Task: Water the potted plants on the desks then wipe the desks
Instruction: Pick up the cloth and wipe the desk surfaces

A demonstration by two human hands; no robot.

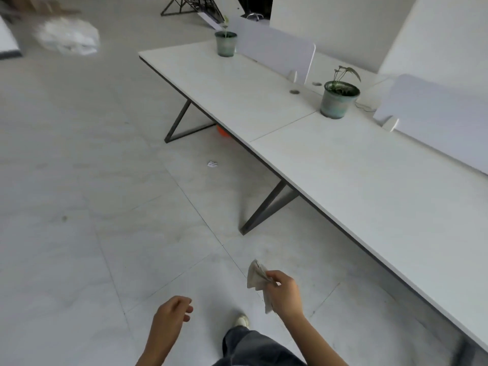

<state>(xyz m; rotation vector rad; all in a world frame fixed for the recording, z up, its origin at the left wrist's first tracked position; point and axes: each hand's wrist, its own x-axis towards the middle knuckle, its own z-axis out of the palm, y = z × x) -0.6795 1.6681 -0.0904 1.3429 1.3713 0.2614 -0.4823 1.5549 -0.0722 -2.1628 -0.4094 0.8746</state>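
Observation:
A long row of white desks [330, 165] runs from the upper middle to the lower right. Two potted plants stand on it: a near pot [339, 100] with drooping green leaves at the seam between two desks, and a far pot [225, 43] with a thin stem near the far end. My right hand [284, 291] is low over the floor, left of the desk's front edge, and grips a crumpled beige cloth [257, 278]. My left hand [171, 315] hangs beside it with loosely curled fingers and holds nothing.
White divider panels [280, 55] stand along the back of the desks. Dark angled metal legs [266, 207] hold the desks up. A scrap of paper [212, 164] lies on the tiled floor, an orange object [223, 132] sits under the desk, and a white plastic bag [70, 38] lies far left.

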